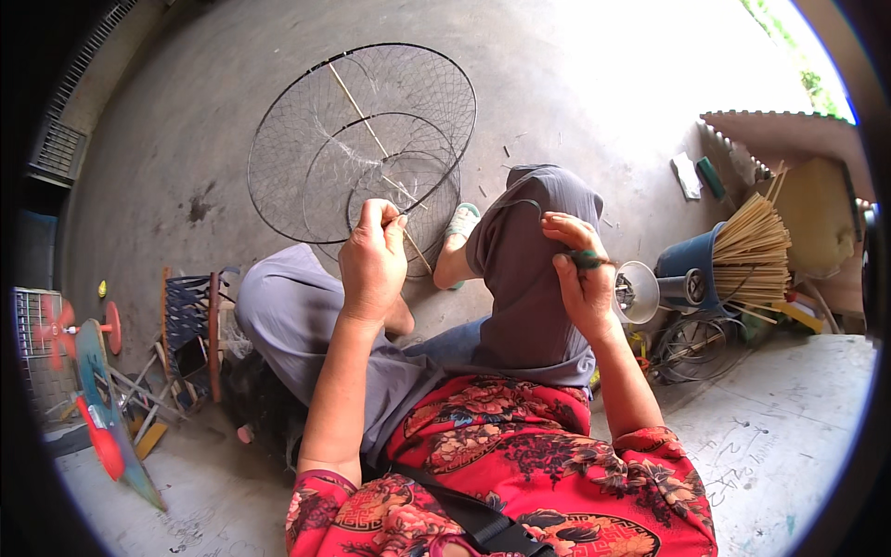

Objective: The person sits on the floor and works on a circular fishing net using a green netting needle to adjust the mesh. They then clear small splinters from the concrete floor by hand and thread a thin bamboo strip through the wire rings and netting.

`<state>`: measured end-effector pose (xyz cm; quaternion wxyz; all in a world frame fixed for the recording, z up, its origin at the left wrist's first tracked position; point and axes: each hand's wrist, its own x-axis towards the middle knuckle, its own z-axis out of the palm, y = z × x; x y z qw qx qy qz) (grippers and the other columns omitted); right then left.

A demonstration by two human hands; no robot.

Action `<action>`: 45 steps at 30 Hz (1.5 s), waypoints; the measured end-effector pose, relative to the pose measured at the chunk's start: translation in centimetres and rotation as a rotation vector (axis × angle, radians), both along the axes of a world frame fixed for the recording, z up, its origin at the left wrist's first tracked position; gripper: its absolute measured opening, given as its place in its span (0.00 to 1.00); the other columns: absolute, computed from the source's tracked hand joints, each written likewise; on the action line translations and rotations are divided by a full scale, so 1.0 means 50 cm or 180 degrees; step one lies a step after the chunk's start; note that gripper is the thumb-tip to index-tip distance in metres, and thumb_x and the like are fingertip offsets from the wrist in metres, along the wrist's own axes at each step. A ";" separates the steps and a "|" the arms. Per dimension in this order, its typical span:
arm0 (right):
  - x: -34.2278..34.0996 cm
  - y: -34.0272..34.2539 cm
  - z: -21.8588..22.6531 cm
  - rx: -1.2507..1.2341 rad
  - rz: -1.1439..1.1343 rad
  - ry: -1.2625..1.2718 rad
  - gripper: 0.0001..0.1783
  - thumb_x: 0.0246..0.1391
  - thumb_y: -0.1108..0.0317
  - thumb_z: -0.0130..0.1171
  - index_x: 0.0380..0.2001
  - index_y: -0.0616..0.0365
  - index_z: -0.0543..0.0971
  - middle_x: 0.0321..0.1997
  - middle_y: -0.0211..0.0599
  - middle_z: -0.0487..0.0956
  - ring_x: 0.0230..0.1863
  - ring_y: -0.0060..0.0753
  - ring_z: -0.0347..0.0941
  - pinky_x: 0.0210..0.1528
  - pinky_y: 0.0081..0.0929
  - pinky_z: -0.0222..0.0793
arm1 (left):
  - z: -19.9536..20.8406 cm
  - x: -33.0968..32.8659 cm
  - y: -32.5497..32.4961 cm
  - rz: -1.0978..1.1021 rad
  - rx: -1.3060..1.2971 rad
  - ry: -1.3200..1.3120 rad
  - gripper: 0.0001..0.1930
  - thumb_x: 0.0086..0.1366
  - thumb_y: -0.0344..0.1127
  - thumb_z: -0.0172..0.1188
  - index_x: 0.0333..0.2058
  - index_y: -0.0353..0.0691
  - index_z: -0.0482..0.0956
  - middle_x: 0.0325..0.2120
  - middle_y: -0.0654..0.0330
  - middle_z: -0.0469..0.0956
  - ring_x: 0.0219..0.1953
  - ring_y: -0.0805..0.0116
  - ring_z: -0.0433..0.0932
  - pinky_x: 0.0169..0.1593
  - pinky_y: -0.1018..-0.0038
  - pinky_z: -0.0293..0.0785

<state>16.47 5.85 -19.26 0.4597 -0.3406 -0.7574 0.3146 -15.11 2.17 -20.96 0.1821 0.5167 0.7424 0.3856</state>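
A round net cage (302,130) with black hoops and fine mesh stands on the floor in front of me. A thin bamboo stick (357,107) runs through it. My left hand (374,265) pinches the near edge of its large hoop between thumb and fingers. Over my right thigh, my right hand (585,283) has dark green twine (585,259) bunched between thumb and fingers. A thin strand of it arcs over my knee. Whether a small tool sits in that bunch, I cannot make out.
At my right, a blue bucket (689,255) full of bamboo sticks (750,246) lies tilted beside a small white-hooded fan or lamp (637,291) and coiled black wire hoops (696,348). Left of me stand a folding chair (190,325) and a red-bladed toy-like fan (58,330).
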 end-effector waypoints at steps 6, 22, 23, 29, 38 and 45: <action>-0.032 -0.004 -0.065 -0.0011 -0.0096 -0.0925 0.09 0.71 0.65 0.66 0.43 0.59 0.79 0.30 0.45 0.84 0.32 0.56 0.84 0.38 0.51 0.79 | -0.014 -0.004 0.001 -0.0522 0.0612 0.0513 0.04 0.81 0.29 0.64 0.48 0.35 0.83 0.33 0.57 0.85 0.19 0.71 0.79 0.26 0.68 0.74; -0.232 0.067 -0.127 -0.3159 0.1431 0.1728 0.25 0.75 0.69 0.68 0.68 0.58 0.71 0.64 0.46 0.81 0.53 0.32 0.86 0.52 0.30 0.85 | 0.008 0.018 -0.003 -0.0323 0.0342 -0.0512 0.08 0.78 0.25 0.68 0.52 0.31 0.85 0.28 0.62 0.86 0.19 0.80 0.76 0.23 0.74 0.69; -0.227 0.076 -0.102 -0.2759 0.1058 0.1106 0.23 0.74 0.68 0.70 0.66 0.59 0.75 0.57 0.46 0.85 0.46 0.28 0.88 0.46 0.31 0.85 | 0.000 0.013 -0.006 -0.0353 0.0507 -0.0295 0.09 0.78 0.25 0.68 0.53 0.31 0.85 0.28 0.63 0.85 0.19 0.81 0.75 0.23 0.74 0.68; -0.300 0.146 0.036 0.0011 0.0516 -0.0411 0.15 0.66 0.60 0.76 0.52 0.52 0.87 0.39 0.42 0.82 0.38 0.46 0.84 0.43 0.42 0.81 | 0.006 0.033 -0.005 -0.0414 0.0590 -0.0387 0.12 0.78 0.29 0.70 0.56 0.34 0.88 0.27 0.67 0.82 0.23 0.83 0.73 0.27 0.76 0.69; -0.192 0.067 -0.077 0.0876 -0.0294 -0.1429 0.09 0.62 0.70 0.68 0.44 0.52 0.82 0.45 0.39 0.83 0.47 0.51 0.83 0.43 0.42 0.83 | -0.006 0.022 -0.006 -0.0302 0.0619 -0.0707 0.05 0.79 0.27 0.69 0.49 0.33 0.89 0.28 0.69 0.83 0.21 0.86 0.68 0.24 0.77 0.64; -0.237 -0.029 -0.010 0.0714 0.0825 -0.0271 0.23 0.61 0.74 0.63 0.60 0.61 0.78 0.48 0.44 0.79 0.51 0.48 0.79 0.56 0.41 0.76 | -0.019 0.022 0.004 -0.0291 0.0823 -0.0180 0.06 0.75 0.26 0.70 0.47 0.35 0.88 0.37 0.49 0.91 0.35 0.55 0.90 0.41 0.64 0.84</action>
